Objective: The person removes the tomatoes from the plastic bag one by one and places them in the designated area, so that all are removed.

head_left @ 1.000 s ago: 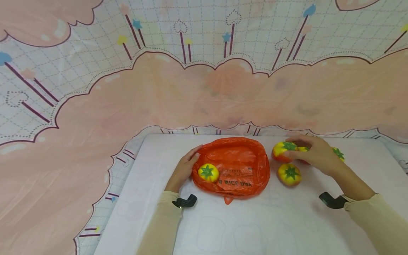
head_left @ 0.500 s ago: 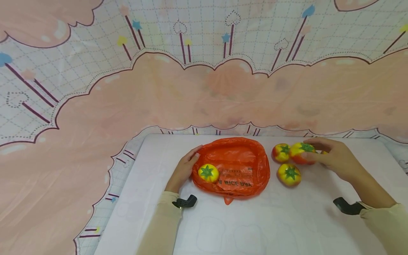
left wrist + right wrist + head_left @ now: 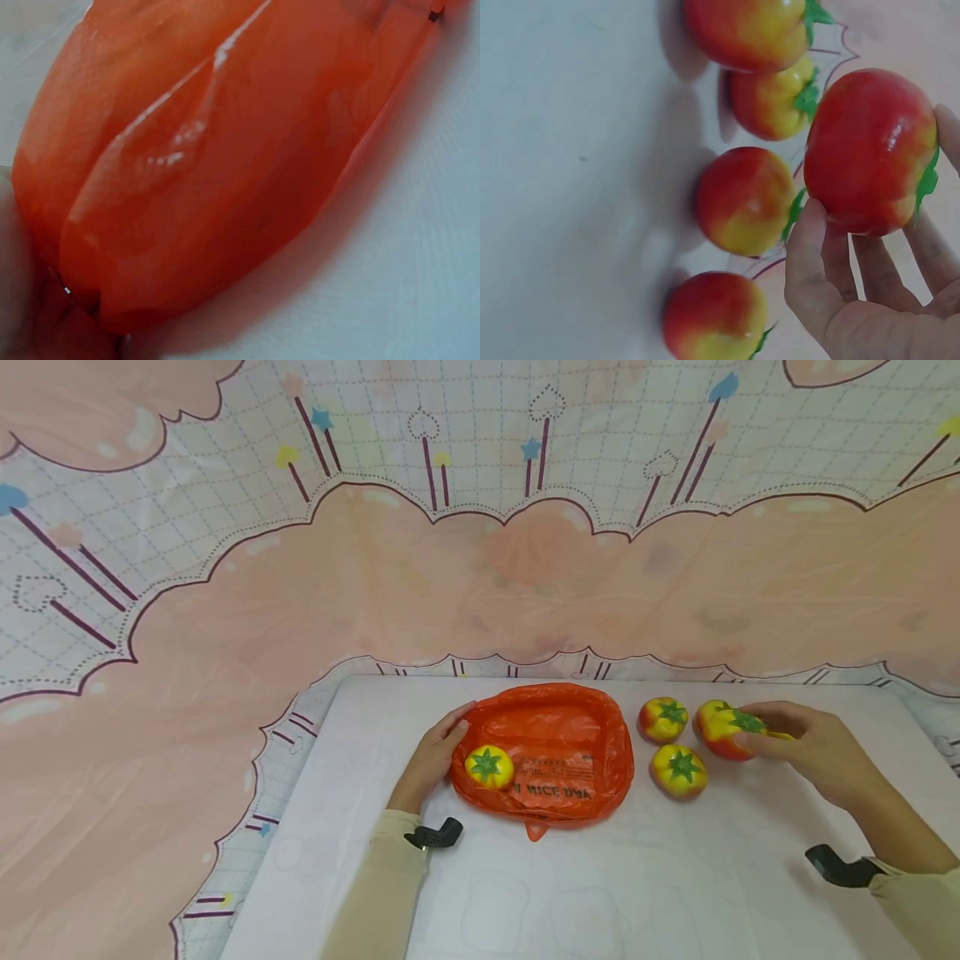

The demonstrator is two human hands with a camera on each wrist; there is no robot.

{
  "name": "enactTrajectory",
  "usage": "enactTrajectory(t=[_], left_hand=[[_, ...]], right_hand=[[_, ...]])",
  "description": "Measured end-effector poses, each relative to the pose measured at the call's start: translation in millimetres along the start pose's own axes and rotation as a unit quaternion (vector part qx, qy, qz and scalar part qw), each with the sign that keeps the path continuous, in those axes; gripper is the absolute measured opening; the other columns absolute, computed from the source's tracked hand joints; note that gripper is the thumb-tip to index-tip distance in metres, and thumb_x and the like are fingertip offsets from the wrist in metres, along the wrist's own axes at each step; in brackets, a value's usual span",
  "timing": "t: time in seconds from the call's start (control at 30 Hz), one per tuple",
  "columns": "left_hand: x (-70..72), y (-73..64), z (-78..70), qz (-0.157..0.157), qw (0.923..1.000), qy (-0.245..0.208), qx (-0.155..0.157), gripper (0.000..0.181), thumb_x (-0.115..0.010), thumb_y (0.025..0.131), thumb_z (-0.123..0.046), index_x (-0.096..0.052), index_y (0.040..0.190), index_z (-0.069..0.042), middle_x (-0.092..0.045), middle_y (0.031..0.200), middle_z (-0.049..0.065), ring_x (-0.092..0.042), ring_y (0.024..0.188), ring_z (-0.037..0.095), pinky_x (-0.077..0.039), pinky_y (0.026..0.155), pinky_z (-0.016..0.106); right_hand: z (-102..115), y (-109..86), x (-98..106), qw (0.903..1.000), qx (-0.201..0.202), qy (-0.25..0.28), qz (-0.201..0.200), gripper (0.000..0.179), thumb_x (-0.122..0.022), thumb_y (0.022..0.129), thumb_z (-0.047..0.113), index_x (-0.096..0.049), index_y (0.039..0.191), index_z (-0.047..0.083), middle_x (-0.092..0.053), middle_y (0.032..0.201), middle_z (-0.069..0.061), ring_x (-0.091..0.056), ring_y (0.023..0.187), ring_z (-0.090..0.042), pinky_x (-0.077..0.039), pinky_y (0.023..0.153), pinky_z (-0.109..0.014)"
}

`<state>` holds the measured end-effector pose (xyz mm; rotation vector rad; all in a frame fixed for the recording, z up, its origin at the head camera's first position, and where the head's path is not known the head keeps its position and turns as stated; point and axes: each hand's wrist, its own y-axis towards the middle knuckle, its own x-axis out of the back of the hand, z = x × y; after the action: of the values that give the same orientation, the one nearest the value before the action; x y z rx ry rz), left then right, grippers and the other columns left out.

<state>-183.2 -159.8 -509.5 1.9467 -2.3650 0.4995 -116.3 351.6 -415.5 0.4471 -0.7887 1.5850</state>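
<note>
My left hand [image 3: 429, 766] grips the left rim of a red plastic bag [image 3: 555, 727], which lies spread with its mouth upward; its folded side fills much of the left wrist view. Inside the bag, at the lower left, sits a yellow toy tomato [image 3: 489, 767] with a green leafy top. My right hand [image 3: 817, 747] holds a red-and-yellow tomato [image 3: 870, 150] between thumb and fingers, raised off the table. Close by stand other tomatoes: one [image 3: 663, 719] at the back, one [image 3: 678, 771] nearer me. Two more are partly hidden by the held tomato and the hand.
Everything rests on a white table [image 3: 570, 893]. Behind it hangs a cloth [image 3: 480, 585] printed with pink cloud shapes and candles. In the right wrist view, several tomatoes [image 3: 744, 201] stand in a row beside the held one.
My right hand has moved right and slightly toward me with the held tomato, uncovering the tomato at the back. My left hand and the bag have stayed put.
</note>
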Motion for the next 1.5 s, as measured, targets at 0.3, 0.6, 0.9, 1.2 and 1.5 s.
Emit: enactTrajectory(t=[0.3,0.6,0.9,1.2,1.5], left_hand=[[0.4,1.7,0.8,0.003,1.0000,-0.002,0.007,0.035,-0.050,0.105,-0.048,-0.053,0.140,-0.054,-0.044,0.157,-0.016,-0.033,0.153,0.019,-0.030,0.124,0.053],[0.3,1.8,1.9,0.004,1.0000,-0.008,0.001,0.036,-0.050,0.105,-0.048,-0.053,0.140,-0.053,-0.044,0.158,-0.014,-0.034,0.152,0.021,-0.031,0.123,0.053],[0.4,2.3,2.7,0.005,0.9999,-0.015,0.000,0.035,-0.050,0.105,-0.047,-0.054,0.140,-0.052,-0.045,0.157,-0.015,-0.034,0.152,0.020,-0.031,0.124,0.052],[-0.3,2.4,3.0,0.000,0.9999,-0.015,0.007,0.034,-0.051,0.105,-0.047,-0.054,0.139,-0.054,-0.045,0.156,-0.015,-0.035,0.151,0.021,-0.034,0.122,0.053],[-0.4,2.2,2.5,0.001,0.9998,-0.018,0.007,0.034,-0.050,0.106,-0.045,-0.054,0.138,-0.054,-0.046,0.156,-0.014,-0.036,0.151,0.022,-0.035,0.121,0.054]], right_hand=[[-17,-7.2,-4,0.9999,-0.007,-0.007,0.001,0.073,-0.064,0.097,0.053,-0.047,0.149,0.006,-0.039,0.151,-0.033,-0.038,0.131,-0.054,-0.051,0.095,-0.068],[-28,-8.8,-12,0.9999,-0.007,-0.006,0.009,0.073,-0.067,0.096,0.051,-0.048,0.148,0.003,-0.042,0.148,-0.034,-0.042,0.126,-0.052,-0.058,0.084,-0.048],[-36,-8.8,-18,0.9997,-0.015,-0.004,0.019,0.074,-0.066,0.096,0.053,-0.049,0.148,0.002,-0.036,0.152,-0.034,-0.038,0.130,-0.056,-0.055,0.093,-0.064],[-39,-9.5,-22,0.9994,-0.025,-0.001,0.026,0.076,-0.066,0.096,0.053,-0.048,0.148,0.002,-0.036,0.151,-0.035,-0.038,0.129,-0.056,-0.059,0.089,-0.058],[-41,-10.6,-24,0.9992,-0.025,0.003,0.031,0.077,-0.066,0.096,0.052,-0.046,0.149,0.001,-0.036,0.151,-0.035,-0.041,0.128,-0.054,-0.061,0.087,-0.052]])
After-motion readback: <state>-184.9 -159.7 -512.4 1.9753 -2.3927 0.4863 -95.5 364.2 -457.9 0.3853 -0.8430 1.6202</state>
